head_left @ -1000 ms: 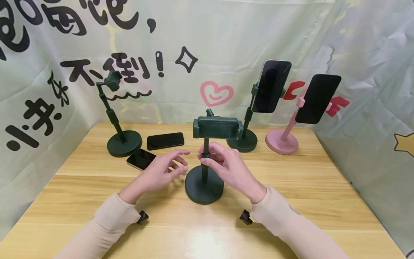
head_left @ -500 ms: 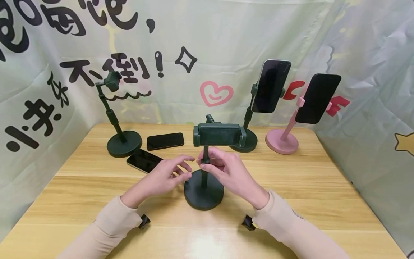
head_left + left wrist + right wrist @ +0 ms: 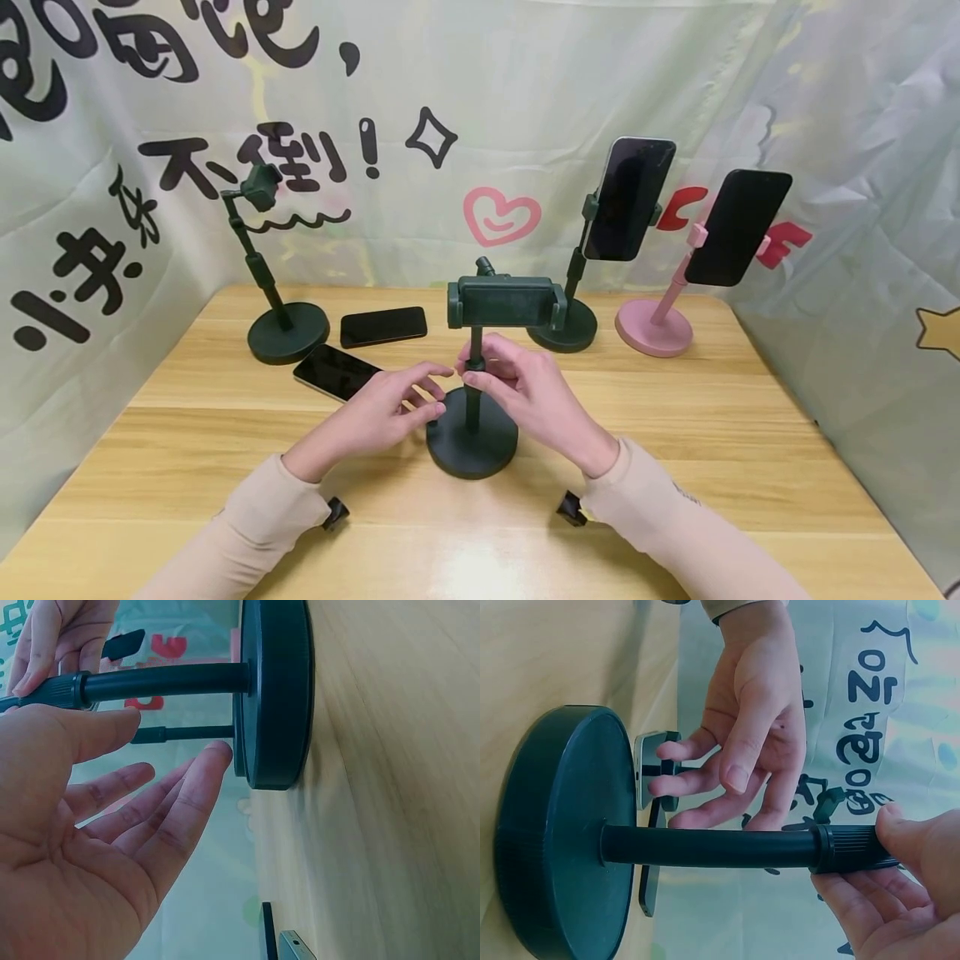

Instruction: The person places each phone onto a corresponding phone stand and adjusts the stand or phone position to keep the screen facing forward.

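Observation:
A dark green phone stand (image 3: 471, 442) is upright in front of me, its phone clamp (image 3: 507, 302) turned sideways and holding no phone. With thumb and fingers my right hand (image 3: 528, 387) grips the ribbed collar (image 3: 851, 849) partway up the pole. Left of the pole, my left hand (image 3: 382, 408) has its fingers spread and relaxed, holding nothing; the left wrist view shows its palm (image 3: 82, 840) beside the pole and near the round base (image 3: 274, 697). Two phones lie on the table by the left hand: a black one (image 3: 383, 327) and a silver-edged one (image 3: 336, 372).
Another dark green stand (image 3: 288, 333) with no phone is at the back left. At the back right, a green stand (image 3: 566, 325) carries a phone (image 3: 630, 200), and a pink stand (image 3: 654, 327) carries a black phone (image 3: 738, 229). Printed cloth (image 3: 420, 50) hangs behind the wooden table (image 3: 675, 417).
The middle stand, in my right hand, came toward me and then shifted slightly back. My left hand moved a little right, closer to its pole.

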`<act>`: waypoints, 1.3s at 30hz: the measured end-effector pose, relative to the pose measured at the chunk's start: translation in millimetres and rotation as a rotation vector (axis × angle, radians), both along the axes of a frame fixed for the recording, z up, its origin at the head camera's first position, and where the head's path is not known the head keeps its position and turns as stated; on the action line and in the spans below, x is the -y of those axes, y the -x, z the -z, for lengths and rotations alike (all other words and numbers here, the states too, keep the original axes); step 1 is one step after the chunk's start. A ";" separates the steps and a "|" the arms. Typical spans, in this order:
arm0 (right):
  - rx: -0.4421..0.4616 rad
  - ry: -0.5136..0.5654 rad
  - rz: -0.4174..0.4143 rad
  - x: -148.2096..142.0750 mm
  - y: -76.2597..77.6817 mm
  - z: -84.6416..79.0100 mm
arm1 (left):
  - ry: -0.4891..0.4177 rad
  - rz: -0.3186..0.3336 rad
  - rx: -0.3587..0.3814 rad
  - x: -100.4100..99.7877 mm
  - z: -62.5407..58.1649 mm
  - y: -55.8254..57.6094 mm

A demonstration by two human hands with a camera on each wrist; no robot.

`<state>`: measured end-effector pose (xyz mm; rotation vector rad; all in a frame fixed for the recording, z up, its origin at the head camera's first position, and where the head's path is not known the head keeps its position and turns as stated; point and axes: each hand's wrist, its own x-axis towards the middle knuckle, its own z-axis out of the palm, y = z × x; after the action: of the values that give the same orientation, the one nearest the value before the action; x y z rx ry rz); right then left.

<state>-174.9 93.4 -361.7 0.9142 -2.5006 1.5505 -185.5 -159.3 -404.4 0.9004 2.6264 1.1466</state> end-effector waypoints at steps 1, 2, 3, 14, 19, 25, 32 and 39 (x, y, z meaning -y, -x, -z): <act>-0.006 0.001 0.001 0.4 1.5 -0.1 | 0.004 -0.002 0.000 0.2 0.2 0.4; -0.011 0.002 0.002 0.9 3.0 -0.3 | 0.008 -0.006 -0.002 0.4 0.4 0.9; -0.016 0.003 0.002 1.4 4.6 -0.4 | 0.011 -0.009 -0.002 0.4 0.5 1.3; -0.007 0.000 0.003 6.9 12.8 1.1 | 0.024 -0.002 0.010 3.1 5.0 4.6; 0.001 0.008 -0.011 10.7 12.4 -0.2 | 0.034 -0.004 0.013 3.9 4.9 4.7; 0.023 0.013 -0.044 14.5 12.0 -1.3 | 0.033 -0.001 0.007 5.4 4.4 4.9; 0.011 0.009 -0.043 14.8 11.2 -0.6 | 0.042 -0.004 -0.006 4.7 3.5 5.1; 0.016 -0.006 -0.052 14.3 11.3 -2.0 | 0.038 -0.013 -0.004 6.3 4.8 5.7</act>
<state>-186.2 79.1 -359.7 0.9799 -2.5132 1.5720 -191.2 -165.5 -409.2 0.8808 2.6521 1.0950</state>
